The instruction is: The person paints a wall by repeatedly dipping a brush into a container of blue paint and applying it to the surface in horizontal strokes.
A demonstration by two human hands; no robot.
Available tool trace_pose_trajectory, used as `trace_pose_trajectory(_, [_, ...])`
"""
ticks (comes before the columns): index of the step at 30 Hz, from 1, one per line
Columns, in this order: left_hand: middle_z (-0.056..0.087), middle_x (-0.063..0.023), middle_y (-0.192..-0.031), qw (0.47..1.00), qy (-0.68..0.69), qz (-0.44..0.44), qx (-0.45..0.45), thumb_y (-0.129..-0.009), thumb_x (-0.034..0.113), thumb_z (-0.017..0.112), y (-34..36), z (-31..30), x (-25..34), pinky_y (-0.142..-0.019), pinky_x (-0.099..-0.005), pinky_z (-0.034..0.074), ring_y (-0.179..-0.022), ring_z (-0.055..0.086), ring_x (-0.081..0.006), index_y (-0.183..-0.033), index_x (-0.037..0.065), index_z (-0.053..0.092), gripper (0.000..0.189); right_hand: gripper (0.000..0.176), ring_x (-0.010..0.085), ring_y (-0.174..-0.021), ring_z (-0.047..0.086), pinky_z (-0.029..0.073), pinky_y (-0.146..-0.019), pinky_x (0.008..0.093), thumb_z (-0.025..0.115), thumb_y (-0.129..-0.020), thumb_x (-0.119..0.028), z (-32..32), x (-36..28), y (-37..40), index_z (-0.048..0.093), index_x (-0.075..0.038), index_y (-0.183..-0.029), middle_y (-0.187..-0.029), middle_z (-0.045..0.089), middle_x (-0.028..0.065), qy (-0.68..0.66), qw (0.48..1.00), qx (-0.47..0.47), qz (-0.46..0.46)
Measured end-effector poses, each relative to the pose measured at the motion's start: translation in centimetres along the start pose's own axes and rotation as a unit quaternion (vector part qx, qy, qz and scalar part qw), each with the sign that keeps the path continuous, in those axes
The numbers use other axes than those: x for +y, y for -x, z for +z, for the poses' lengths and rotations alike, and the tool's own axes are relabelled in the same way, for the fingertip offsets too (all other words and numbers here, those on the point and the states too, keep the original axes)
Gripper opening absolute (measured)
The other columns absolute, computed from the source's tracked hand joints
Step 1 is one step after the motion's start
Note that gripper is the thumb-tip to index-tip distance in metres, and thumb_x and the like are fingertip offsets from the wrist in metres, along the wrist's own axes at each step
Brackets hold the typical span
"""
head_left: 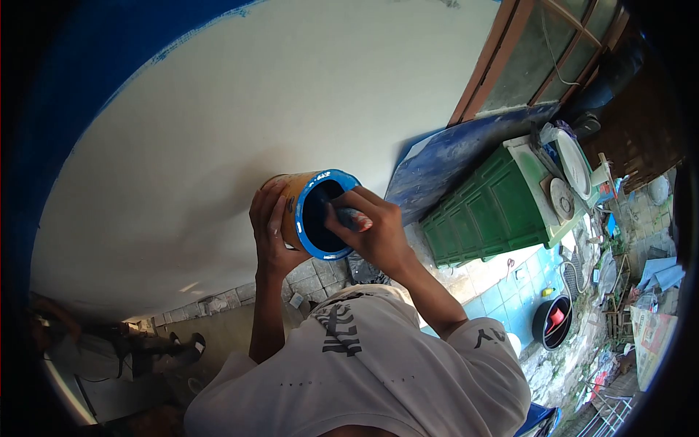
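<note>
A paint can [299, 215] with a blue-smeared rim is tilted, its mouth facing me, and dark blue paint coats the inside. My left hand [271, 227] is wrapped around its side and holds it up. In my right hand [380, 231], at the mouth of the can, is a paintbrush [355, 219] with a paint-stained handle. The brush's head dips into the can, where shadow and fingers hide the bristles. Behind the can rises a white wall [218, 116], with a band of blue paint [95, 62] along its upper left edge.
To the right stands a large green container [484, 207] with round lids and clutter on top, beside a leaning blue board [444, 164]. A brown-framed window [531, 65] is above. A black tub [552, 324] sits on the tiled floor. Another person [95, 357] is at the lower left.
</note>
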State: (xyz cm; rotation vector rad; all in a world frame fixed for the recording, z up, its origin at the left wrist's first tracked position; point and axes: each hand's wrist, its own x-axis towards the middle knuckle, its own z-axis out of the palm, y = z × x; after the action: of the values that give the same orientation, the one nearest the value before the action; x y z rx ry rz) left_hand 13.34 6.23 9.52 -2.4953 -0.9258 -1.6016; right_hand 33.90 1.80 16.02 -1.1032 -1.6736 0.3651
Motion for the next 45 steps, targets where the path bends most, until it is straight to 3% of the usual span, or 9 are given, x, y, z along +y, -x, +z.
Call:
trace_pose_trajectory(4, [0.042,-0.018,-0.156,1.0,0.003,-0.023,-0.004,-0.057,0.038,0.101,0.6,0.0,-0.1,-0.12,-0.0601,0.033,-0.146,0.041,-0.0403,-0.157,0.015,0.03,0.125,0.01,0.0141,-0.07,0.072,0.054,-0.059,0.0269,0.08,-0.087,-0.003,-2.8,-0.3,0.0,0.071,0.002,-0.09,-0.08,0.073,0.0096,-0.052,0.997,0.052,-0.012])
trace_pose_trajectory(6, [0.042,-0.0191,-0.155,0.999,0.039,-0.035,0.007,-0.056,0.03,0.102,0.8,0.6,-0.2,-0.117,-0.0559,0.039,-0.144,0.043,-0.0396,-0.157,0.013,0.029,0.126,0.01,0.0142,-0.065,0.071,0.055,-0.056,0.0246,0.077,-0.091,-0.003,-4.0,-0.6,0.1,0.071,0.005,-0.09,-0.078,0.073,0.0102,-0.211,0.964,0.028,0.157])
trace_pose_trajectory(10, [0.042,-0.0198,-0.153,0.993,0.08,-0.079,0.02,-0.053,0.022,0.104,0.8,0.7,0.3,-0.115,-0.0496,0.046,-0.141,0.046,-0.0362,-0.159,0.01,0.026,0.132,0.014,0.0149,-0.061,0.071,0.058,-0.056,0.0265,0.074,-0.094,-0.004,-4.8,-0.3,-0.2,0.068,0.007,-0.089,-0.071,0.071,0.0114,-0.316,0.931,0.076,0.163])
trace_pose_trajectory(16, [0.043,-0.0191,-0.153,0.97,0.141,-0.197,0.02,-0.05,0.027,0.105,0.9,0.5,1.0,-0.117,-0.0491,0.043,-0.141,0.047,-0.0358,-0.159,0.007,0.026,0.136,0.014,0.0215,-0.058,0.071,0.059,-0.053,0.0311,0.07,-0.096,-0.003,-6.0,1.5,-0.1,0.064,0.008,-0.09,-0.075,0.07,0.0166,-0.354,0.91,0.148,0.159])
trace_pose_trajectory(20, [0.044,-0.0174,-0.148,0.971,0.11,-0.208,0.031,-0.049,0.029,0.105,1.7,0.5,0.6,-0.113,-0.0484,0.046,-0.135,0.052,-0.0329,-0.157,0.006,0.026,0.136,0.014,0.0233,-0.055,0.068,0.059,-0.051,0.0332,0.068,-0.097,-0.005,-6.3,3.6,0.1,0.062,0.007,-0.091,-0.077,0.068,0.0173,-0.408,0.872,0.196,0.187])
trace_pose_trajectory(30, [0.045,-0.0176,-0.146,0.97,0.104,-0.219,0.018,-0.051,0.032,0.104,1.5,0.4,1.6,-0.113,-0.0493,0.045,-0.135,0.051,-0.0333,-0.157,0.006,0.025,0.135,0.013,0.0229,-0.056,0.068,0.059,-0.052,0.0331,0.067,-0.097,-0.005,-5.0,4.3,0.4,0.062,0.005,-0.092,-0.076,0.066,0.0155,-0.386,0.879,0.194,0.202])
trace_pose_trajectory(35, [0.044,-0.0189,-0.151,0.964,0.105,-0.245,0.005,-0.053,0.03,0.104,1.7,0.0,2.1,-0.115,-0.0506,0.043,-0.139,0.049,-0.035,-0.159,0.006,0.025,0.134,0.013,0.0182,-0.057,0.068,0.06,-0.055,0.03,0.068,-0.098,-0.009,-5.3,5.9,0.4,0.063,0.001,-0.092,-0.075,0.067,0.0122,-0.443,0.822,0.249,0.259])
trace_pose_trajectory(42, [0.047,-0.019,-0.147,0.944,0.163,-0.285,-0.007,-0.054,0.03,0.104,3.8,1.5,1.4,-0.113,-0.0493,0.044,-0.135,0.052,-0.0352,-0.156,0.004,0.028,0.129,0.011,0.0153,-0.062,0.067,0.057,-0.058,0.0264,0.067,-0.1,-0.011,-8.3,6.3,-2.8,0.062,-0.004,-0.093,-0.076,0.064,0.0075,-0.497,0.781,0.289,0.243])
trace_pose_trajectory(45, [0.048,-0.0183,-0.145,0.932,0.211,-0.295,-0.012,-0.054,0.029,0.104,3.7,2.2,1.8,-0.112,-0.0487,0.045,-0.134,0.053,-0.0337,-0.155,0.004,0.028,0.128,0.014,0.0125,-0.061,0.058,0.051,-0.058,0.0286,0.067,-0.102,-0.013,-11.0,5.3,-6.9,0.061,-0.003,-0.092,-0.081,0.055,0.0029,-0.501,0.787,0.345,0.101])
